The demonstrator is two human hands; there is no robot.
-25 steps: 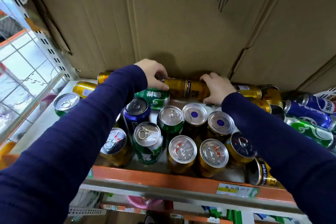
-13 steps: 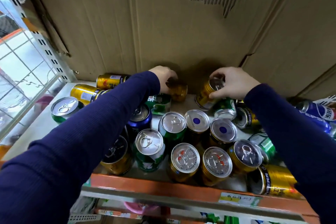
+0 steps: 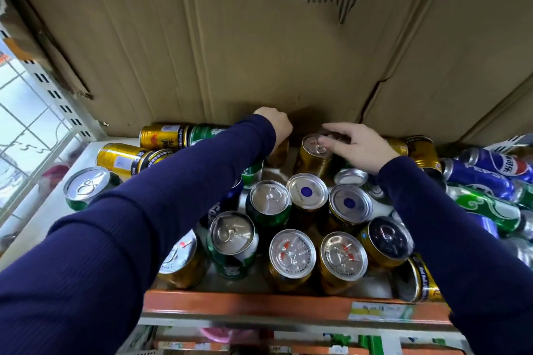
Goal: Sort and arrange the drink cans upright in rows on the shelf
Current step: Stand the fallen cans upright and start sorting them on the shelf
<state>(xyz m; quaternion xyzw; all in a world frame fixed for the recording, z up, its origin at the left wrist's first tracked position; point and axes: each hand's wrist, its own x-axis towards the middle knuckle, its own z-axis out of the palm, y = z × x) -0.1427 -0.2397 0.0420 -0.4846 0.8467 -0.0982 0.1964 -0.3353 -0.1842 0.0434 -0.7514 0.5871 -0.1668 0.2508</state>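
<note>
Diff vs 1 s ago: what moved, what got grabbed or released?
Each hand tipped a lying gold can at the back up on end. The right hand has opened over the right gold can, now upright; the left hand still grips the left gold can, mostly hidden. Front upright cans stayed put.

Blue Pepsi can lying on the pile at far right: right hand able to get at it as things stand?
Probably yes. The blue Pepsi can lies on top of the pile with nothing over it, and the right hand is open, holding nothing, just to its left.
</note>
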